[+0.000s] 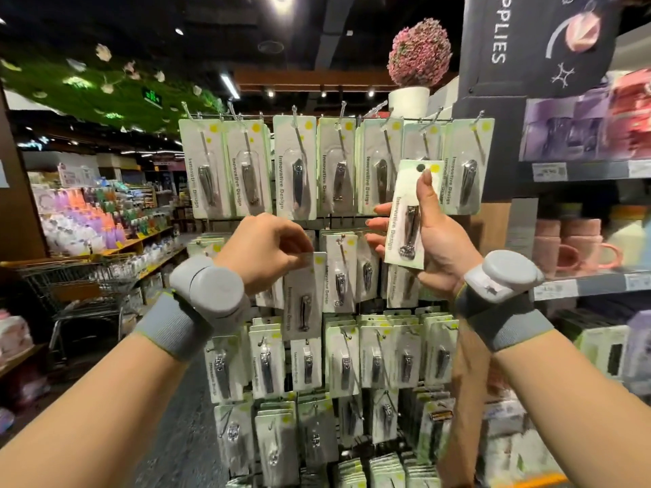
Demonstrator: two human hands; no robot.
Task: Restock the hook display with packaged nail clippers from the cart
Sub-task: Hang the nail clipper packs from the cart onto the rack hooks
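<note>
In front of the hook display (338,118), rows of flat white-and-green cards hang on thin metal pegs, each carrying a shiny steel clipper under a clear plastic blister. The right hand (433,237) holds one packaged nail clipper (410,220) upright, thumb pressed on the card's face, fingers curled behind it. The left hand (267,248) pinches the top edge of a second pack (304,294) at the middle row. Both wrists wear grey ribbed bands with smooth rounded pods. A wire-mesh cart (77,287) stands at the left.
</note>
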